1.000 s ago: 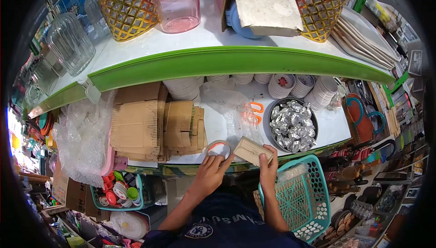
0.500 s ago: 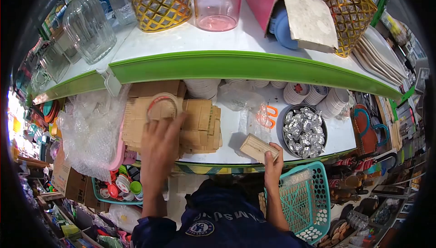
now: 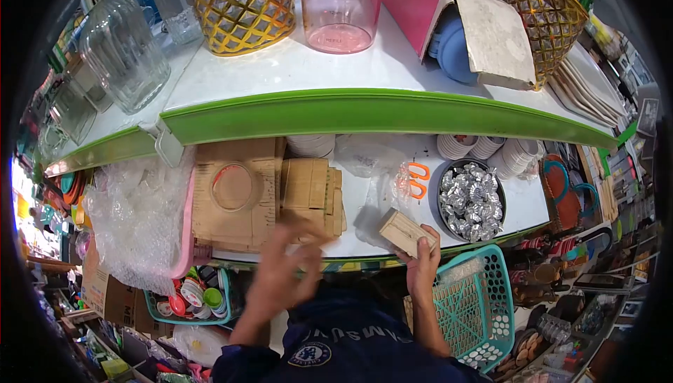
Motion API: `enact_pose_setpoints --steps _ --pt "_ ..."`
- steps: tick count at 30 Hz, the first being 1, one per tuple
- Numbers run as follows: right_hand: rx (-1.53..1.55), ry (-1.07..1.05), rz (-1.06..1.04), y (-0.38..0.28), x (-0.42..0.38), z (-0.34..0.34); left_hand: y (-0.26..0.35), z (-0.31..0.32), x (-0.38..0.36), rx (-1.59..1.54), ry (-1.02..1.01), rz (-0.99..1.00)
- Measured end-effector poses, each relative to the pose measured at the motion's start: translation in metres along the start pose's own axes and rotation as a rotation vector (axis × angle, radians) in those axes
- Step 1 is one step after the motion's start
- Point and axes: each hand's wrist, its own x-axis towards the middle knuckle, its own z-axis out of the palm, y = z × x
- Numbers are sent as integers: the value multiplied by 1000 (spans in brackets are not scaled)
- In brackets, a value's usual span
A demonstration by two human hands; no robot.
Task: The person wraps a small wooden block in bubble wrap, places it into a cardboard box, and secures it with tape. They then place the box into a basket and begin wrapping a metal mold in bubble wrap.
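My right hand grips a small, light wooden-looking block just past the shelf's front edge. My left hand is blurred in front of the cardboard; a thin brown piece shows at its fingertips, too smeared to identify. Left of centre, a roll of tape lies on a large cardboard sheet. Beside that rests a stack of smaller cut cardboard pieces. Orange-handled scissors lie among clear plastic behind the block.
A green-edged upper shelf spans the view, bearing glass jars and gold baskets. A round dark tray of silver foil pieces sits at right. Bubble wrap lies left; a teal basket stands below right.
My left hand has moved from the tape roll down and right, toward my body. The block in my right hand has shifted slightly right. The camera view has shifted a little.
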Motion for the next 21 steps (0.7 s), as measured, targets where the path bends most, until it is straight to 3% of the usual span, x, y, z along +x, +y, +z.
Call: enact_pose_setpoints --steps 2,5,8,11,18,20,21 --pt "126 -6 13 -4 -3 3 9 33 -2 -386 -128 -93" --pt "257 95 36 -6 -8 3 -10 100 -4 -550 -136 -142" --pt "186 151 22 -6 -12 -1 -23 135 7 -379 -184 -184" --pt "-21 202 -25 -7 -17 -7 -48 161 0 150 -464 -18" --pt "-419 286 -58 -25 -28 -31 -53 167 -17 336 -492 77" --pt "-537 280 -336 -32 -26 -30 -53 167 -25 347 -491 88" --pt "-492 278 -311 -38 -25 -28 -53 166 -27 361 -484 97"
